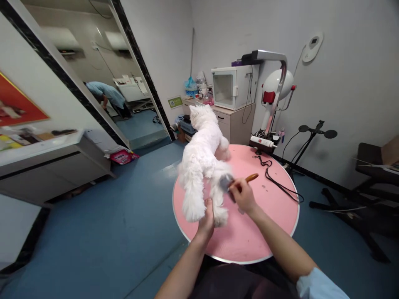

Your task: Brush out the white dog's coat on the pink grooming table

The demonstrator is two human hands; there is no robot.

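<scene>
A white fluffy dog (201, 153) stands on a round pink grooming table (249, 241), its rear toward me and its head facing away. My left hand (207, 218) is closed around a lower hind leg, with its thumb between the two hind legs and most fingers hidden. In my right hand (243, 196) is a slicker brush (226, 182) with a wooden handle, gripped between thumb and fingers. The brush head is blurred and lies against or very close to the outer fur of the right hind leg.
A black leash (274, 176) lies on the table's right side, by a metal grooming arm (282, 74). Behind stand a white glass-fronted cabinet (235, 87) and a dryer (277, 85). A black stand (311, 137) is at right. Through the doorway a person (107, 95) bends down.
</scene>
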